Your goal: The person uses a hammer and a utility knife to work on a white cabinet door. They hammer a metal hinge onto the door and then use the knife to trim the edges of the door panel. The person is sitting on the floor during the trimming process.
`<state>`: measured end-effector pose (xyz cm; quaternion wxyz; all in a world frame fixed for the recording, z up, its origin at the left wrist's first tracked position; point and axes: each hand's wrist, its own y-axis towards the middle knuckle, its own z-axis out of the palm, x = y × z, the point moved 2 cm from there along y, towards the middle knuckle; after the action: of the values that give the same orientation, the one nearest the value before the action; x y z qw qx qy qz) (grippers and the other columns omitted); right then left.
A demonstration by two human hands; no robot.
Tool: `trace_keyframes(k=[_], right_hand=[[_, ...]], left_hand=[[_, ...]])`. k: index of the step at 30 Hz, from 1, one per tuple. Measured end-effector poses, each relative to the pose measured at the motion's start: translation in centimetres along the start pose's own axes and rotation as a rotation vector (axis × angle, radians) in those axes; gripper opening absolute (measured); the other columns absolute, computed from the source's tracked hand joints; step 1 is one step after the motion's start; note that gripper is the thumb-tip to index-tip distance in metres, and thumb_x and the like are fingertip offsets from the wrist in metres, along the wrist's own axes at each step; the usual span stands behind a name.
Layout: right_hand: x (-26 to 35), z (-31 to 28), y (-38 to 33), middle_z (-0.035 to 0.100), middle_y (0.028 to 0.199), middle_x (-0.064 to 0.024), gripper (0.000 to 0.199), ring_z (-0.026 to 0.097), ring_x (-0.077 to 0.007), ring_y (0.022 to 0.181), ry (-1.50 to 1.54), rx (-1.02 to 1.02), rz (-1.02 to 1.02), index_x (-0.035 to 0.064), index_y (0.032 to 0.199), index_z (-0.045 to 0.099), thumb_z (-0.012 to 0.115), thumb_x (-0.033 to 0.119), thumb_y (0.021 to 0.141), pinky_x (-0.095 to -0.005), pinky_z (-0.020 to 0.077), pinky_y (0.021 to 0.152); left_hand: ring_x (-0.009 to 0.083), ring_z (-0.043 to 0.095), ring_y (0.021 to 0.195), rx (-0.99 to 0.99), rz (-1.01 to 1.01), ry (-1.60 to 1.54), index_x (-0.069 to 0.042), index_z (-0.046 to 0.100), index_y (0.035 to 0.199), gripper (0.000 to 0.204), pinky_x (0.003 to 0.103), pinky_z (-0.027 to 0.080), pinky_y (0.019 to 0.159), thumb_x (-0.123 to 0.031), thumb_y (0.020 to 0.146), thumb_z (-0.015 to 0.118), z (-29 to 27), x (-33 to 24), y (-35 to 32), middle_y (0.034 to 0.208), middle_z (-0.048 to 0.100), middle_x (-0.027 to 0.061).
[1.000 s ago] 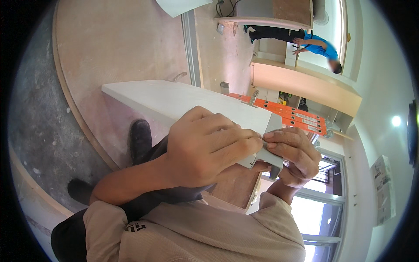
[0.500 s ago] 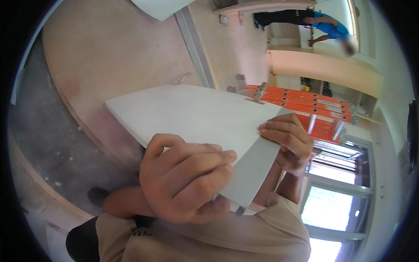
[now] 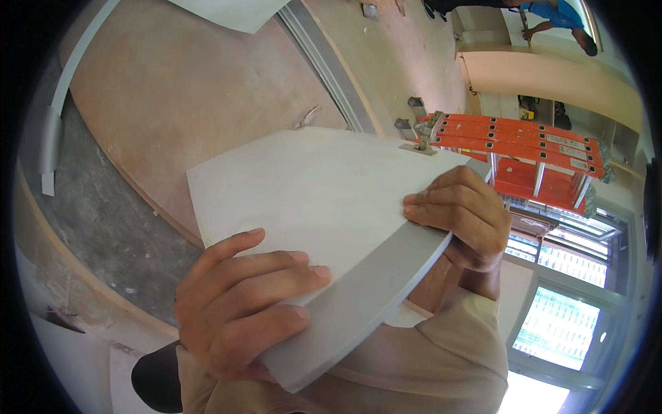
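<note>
A white cabinet door [image 3: 296, 186] with a grey strip [image 3: 365, 269] along one long edge is held tilted in front of my chest. My left hand [image 3: 248, 297] wraps the strip's lower left end, fingers spread over the white face and thumb hidden. Farther up that edge, my right hand [image 3: 462, 214] grips the door, its fingertips on the face and the thumb out of sight behind. A metal hinge [image 3: 420, 148] sticks out from the door's far right edge.
An orange ladder [image 3: 517, 138] stands beyond my right hand. Another person in a blue top [image 3: 562, 14] is at the far upper right. A pale sheet [image 3: 234, 10] lies at the top, beside a grey floor track [image 3: 321, 62]. Bright windows [image 3: 558, 324] fill the right side.
My left hand has slid left and down with the grey-strip end of the door, its fingers now flatter. The door has turned, showing more of the strip. The whole view has shifted.
</note>
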<state>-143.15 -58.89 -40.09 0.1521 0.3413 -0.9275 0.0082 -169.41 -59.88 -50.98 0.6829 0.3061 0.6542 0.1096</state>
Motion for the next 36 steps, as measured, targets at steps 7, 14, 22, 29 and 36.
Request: trace_keyframes(k=[7,14,22,29,36], right_hand=[[-1.8,-1.4,1.2,0.07,0.096,-0.0127,0.036,0.065,-0.0306,0.079,0.045,-0.012,-0.055,-0.0013,0.104,0.071,0.076,0.013,0.071,-0.0388,0.0533,0.068],[-12.5,-6.3,3.1,0.074,0.1,-0.0106,0.05,0.072,-0.0274,0.091,0.049,0.214,0.174,0.0058,0.124,0.065,0.079,0.003,0.076,-0.0375,0.055,0.083],[-23.4,-0.6,-1.0,0.072,0.109,-0.0047,0.058,0.067,-0.014,0.098,0.916,-0.413,0.16,0.0037,0.135,0.061,0.084,0.012,0.083,-0.0304,0.0526,0.095],[-21.9,7.8,0.9,0.074,0.109,-0.005,0.037,0.068,-0.0102,0.094,1.377,-0.849,0.087,-0.0013,0.131,0.065,0.071,0.015,0.099,-0.0272,0.0542,0.086],[-17.3,7.0,-1.6,0.074,0.105,-0.0076,0.031,0.069,-0.0118,0.092,1.38,-0.959,0.066,-0.0048,0.122,0.068,0.073,0.009,0.095,-0.027,0.0542,0.083]], left_hand=[[0.0309,0.076,0.083,-0.062,-0.047,0.012,-0.002,0.072,0.097,0.029,0.039,0.061,0.079,-0.029,0.09,0.076,1.4,1.1,2.2,0.093,0.077,0.0176],[0.0141,0.065,0.082,-0.326,-0.242,0.112,0.003,0.072,0.097,0.027,0.028,0.05,0.078,-0.002,0.075,0.087,-1.3,3.5,5.5,0.091,0.073,0.008],[0.0168,0.064,0.098,-0.527,-0.232,0.069,0.003,0.062,0.122,0.054,0.03,0.049,0.09,-0.007,0.077,0.09,-2.5,8.0,6.3,0.11,0.068,0.01],[0.0236,0.066,0.108,-0.616,-0.265,0.072,0.005,0.051,0.133,0.057,0.037,0.053,0.098,-0.015,0.09,0.081,-1.4,6.5,7.3,0.122,0.064,0.0156],[0.0283,0.065,0.116,-0.516,-0.291,0.142,0.004,0.045,0.138,0.063,0.044,0.056,0.099,-0.027,0.094,0.077,-5.3,6.3,8.3,0.128,0.062,0.0175]])
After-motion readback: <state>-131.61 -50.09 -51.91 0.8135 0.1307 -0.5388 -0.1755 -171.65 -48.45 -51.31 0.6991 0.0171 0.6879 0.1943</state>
